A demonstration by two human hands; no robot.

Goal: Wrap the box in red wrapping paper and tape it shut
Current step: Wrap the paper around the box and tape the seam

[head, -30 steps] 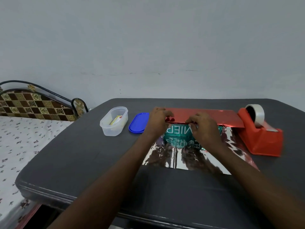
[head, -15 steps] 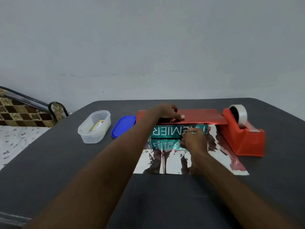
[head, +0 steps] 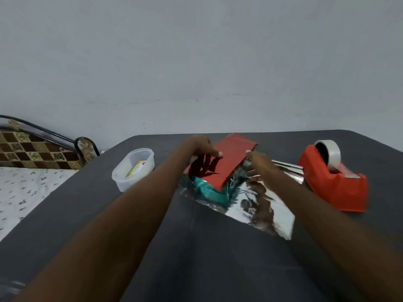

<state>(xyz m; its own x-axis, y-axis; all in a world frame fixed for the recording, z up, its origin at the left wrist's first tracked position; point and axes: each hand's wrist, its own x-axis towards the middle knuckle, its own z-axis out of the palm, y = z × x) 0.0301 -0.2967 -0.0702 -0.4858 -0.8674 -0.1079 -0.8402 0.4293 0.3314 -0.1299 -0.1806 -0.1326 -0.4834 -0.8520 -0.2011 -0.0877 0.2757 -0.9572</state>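
A teal box point(head: 207, 192) lies on the wrapping paper in the middle of the dark table, turned at an angle. The paper's red side point(head: 229, 164) is folded over the box top, and its shiny silver inside point(head: 268, 212) spreads toward me and to the right. My left hand point(head: 201, 147) rests on the red flap with the thumb pressing it down. My right hand point(head: 258, 164) is at the box's right side, fingers curled against the box and paper; it is blurred. An orange tape dispenser point(head: 335, 184) with a clear tape roll stands at the right.
A clear plastic tub point(head: 133, 168) with small items inside sits to the left of the box. The dark table point(head: 196, 258) has a rounded left edge. A bed with a patterned headboard point(head: 32, 149) stands beyond that edge. A plain wall is behind.
The box and paper have turned from square-on to an angle. The red flap now covers more of the box top. The blue lid seen earlier is hidden behind my left arm.
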